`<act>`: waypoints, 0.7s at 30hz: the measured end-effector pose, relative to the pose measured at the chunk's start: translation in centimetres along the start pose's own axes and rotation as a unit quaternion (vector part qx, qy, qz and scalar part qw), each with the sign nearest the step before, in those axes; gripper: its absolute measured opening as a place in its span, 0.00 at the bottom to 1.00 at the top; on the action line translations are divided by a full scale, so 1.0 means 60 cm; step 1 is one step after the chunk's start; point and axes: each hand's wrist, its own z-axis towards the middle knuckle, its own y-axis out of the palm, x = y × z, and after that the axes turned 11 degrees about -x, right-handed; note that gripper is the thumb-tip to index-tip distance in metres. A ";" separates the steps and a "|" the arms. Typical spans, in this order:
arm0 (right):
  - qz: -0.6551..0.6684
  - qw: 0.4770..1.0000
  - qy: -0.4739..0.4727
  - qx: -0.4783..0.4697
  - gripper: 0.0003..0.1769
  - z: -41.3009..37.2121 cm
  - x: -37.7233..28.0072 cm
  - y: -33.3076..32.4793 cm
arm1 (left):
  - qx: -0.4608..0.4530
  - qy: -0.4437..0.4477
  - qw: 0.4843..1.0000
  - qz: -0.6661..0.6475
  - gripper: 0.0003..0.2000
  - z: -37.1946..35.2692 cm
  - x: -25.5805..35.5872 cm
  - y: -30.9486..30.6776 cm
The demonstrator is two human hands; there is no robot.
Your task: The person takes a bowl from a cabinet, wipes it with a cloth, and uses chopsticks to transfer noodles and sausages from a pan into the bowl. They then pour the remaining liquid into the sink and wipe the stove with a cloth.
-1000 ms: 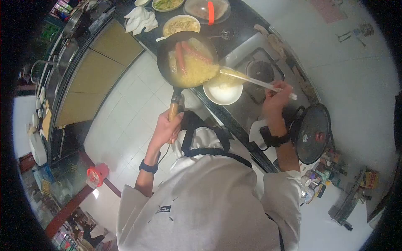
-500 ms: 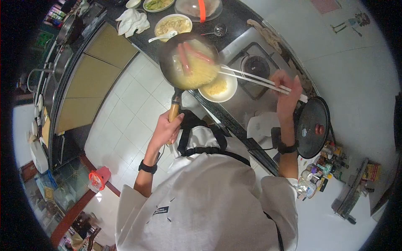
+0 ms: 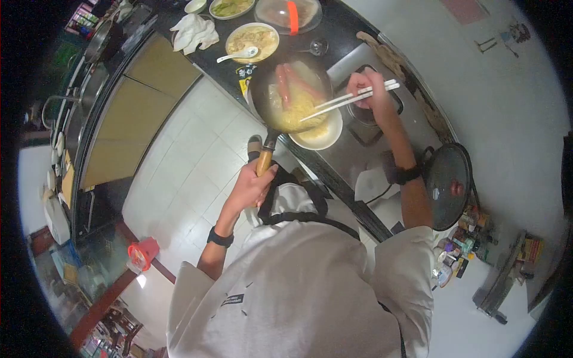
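Observation:
My left hand [image 3: 252,185] is wrapped round the wooden handle [image 3: 264,161] of a dark frying pan [image 3: 260,98]. Yellow noodles [image 3: 296,117] and two pink sausages [image 3: 282,86] lie in the pan, which is held over part of a white bowl [image 3: 329,135]. More yellow food shows inside that bowl, though the pan hides some of it. Closed on a pair of white chopsticks [image 3: 352,98], my right hand [image 3: 371,89] is above the stove, and the chopstick tips reach into the noodles.
A dish with a white spoon [image 3: 248,52], a ladle [image 3: 318,46], a covered dish [image 3: 277,15] and a white cloth [image 3: 195,34] are on the dark counter [image 3: 340,24]. A round black lid-like pan [image 3: 447,185] stands right of the stove [image 3: 412,119]. A red bin [image 3: 143,252] is on the floor.
The pan has shifted to the right with my left hand. My right hand has moved up and left, bringing the chopsticks to a different angle over the noodles.

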 end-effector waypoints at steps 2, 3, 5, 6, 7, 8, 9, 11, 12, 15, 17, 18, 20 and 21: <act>0.217 0.971 0.072 -0.067 0.29 0.013 0.022 -0.018 | 0.000 0.002 1.000 0.003 0.10 0.001 -0.001 0.001; 0.217 0.971 0.072 -0.070 0.29 0.014 0.031 -0.016 | -0.005 0.008 1.000 0.000 0.10 0.003 -0.006 0.001; 0.289 0.952 0.062 -0.078 0.30 0.015 0.049 -0.013 | -0.012 0.016 1.000 0.000 0.10 0.006 -0.009 0.001; 0.289 0.952 0.061 -0.077 0.30 0.017 0.059 -0.010 | -0.007 0.009 1.000 0.011 0.10 0.007 -0.009 0.002; 0.298 0.950 0.077 -0.053 0.29 0.018 0.068 -0.006 | -0.003 0.002 1.000 0.022 0.09 0.008 -0.009 0.003; 0.307 0.947 0.093 -0.029 0.28 0.017 0.079 -0.003 | -0.005 0.002 1.000 0.022 0.09 0.008 -0.008 0.005; 0.306 0.947 0.093 -0.026 0.28 0.011 0.086 0.003 | -0.006 0.002 1.000 0.017 0.09 0.008 -0.006 0.007; 0.253 0.956 0.081 0.123 0.26 -0.007 0.098 0.027 | -0.010 0.000 1.000 0.011 0.09 0.009 -0.005 0.010; 0.312 0.917 0.104 0.225 0.24 -0.005 0.114 0.044 | -0.007 0.003 1.000 0.010 0.10 0.010 -0.007 0.011; 0.518 0.820 0.073 0.233 0.22 -0.017 0.141 0.055 | -0.006 0.010 1.000 0.010 0.11 0.010 -0.001 0.015; 0.567 0.790 0.063 0.225 0.20 -0.030 0.152 0.067 | -0.007 0.018 1.000 0.015 0.11 0.010 0.005 0.014; 0.502 0.834 0.014 0.229 0.20 -0.037 0.144 0.078 | -0.002 0.004 1.000 0.017 0.11 0.009 0.005 0.013; 0.432 0.871 -0.034 0.231 0.20 -0.036 0.128 0.078 | 0.003 -0.010 1.000 0.018 0.11 0.011 0.002 0.009; 0.529 0.812 -0.004 0.247 0.20 -0.034 0.117 0.071 | 0.001 0.001 1.000 0.023 0.11 0.011 -0.002 0.005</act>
